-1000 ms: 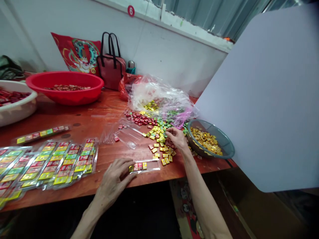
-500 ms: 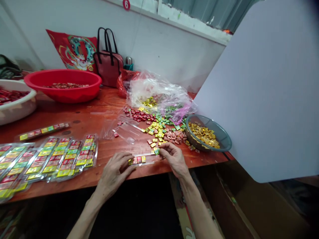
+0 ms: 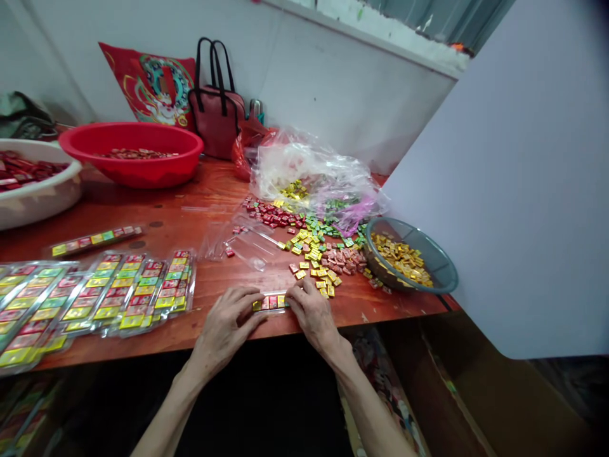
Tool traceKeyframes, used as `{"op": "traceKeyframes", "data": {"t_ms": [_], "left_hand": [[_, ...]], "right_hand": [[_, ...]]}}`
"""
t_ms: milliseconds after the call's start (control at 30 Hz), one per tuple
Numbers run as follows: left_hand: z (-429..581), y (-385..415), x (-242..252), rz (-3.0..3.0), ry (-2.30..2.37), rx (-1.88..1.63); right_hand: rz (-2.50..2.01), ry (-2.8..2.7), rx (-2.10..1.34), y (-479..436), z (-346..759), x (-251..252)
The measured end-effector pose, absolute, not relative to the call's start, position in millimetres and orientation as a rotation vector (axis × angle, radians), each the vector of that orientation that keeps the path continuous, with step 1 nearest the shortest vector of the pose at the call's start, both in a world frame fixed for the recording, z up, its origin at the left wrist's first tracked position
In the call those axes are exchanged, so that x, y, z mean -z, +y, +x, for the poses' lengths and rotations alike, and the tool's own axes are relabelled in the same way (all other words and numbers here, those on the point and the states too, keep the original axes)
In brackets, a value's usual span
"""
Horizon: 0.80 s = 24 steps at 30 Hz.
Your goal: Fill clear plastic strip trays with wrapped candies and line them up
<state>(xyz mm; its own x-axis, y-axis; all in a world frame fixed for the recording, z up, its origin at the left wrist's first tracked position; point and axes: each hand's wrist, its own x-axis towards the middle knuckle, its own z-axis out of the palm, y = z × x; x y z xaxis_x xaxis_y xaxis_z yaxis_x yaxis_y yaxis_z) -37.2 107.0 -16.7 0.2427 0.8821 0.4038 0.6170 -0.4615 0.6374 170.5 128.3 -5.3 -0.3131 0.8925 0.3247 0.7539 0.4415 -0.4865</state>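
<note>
Now hands (image 3: 311, 314) on clear pkt (image 3: 271, 303).

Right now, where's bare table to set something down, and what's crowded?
Bare wood shows between the red basin and the strip of packed foil pieces, and between the grey-green bowl and the table's front edge. Crowded: the loose foil-wrapped pieces and the packed sleeves at left.

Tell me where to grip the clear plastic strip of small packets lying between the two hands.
Take the clear plastic strip by its two short ends, coming in from the left and right, where the left hand and right hand sit. It is long, narrow and flat on the wooden table, so pinching the ends probably leaves the row of packets undisturbed.
</note>
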Motion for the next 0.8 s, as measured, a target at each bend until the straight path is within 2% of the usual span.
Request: {"op": "traceKeyframes", "data": {"t_ms": [133, 367, 567, 800], "left_hand": [[-37, 106, 16, 2.169, 1.388, -1.065], [-37, 107, 3, 2.098, 1.362, -0.988], [-31, 114, 5, 2.213, 1.382, -0.916], [-22, 121, 14, 2.230, 1.367, -0.954]], "right_hand": [[-1.402, -2.197, -0.221, 126, 167, 8], [-1.241, -2.082, -0.520, 139, 187, -14], [-1.360, -1.833, -0.400, 150, 240, -31], [-1.550, -1.738, -0.255, 156, 291, -13]]}}
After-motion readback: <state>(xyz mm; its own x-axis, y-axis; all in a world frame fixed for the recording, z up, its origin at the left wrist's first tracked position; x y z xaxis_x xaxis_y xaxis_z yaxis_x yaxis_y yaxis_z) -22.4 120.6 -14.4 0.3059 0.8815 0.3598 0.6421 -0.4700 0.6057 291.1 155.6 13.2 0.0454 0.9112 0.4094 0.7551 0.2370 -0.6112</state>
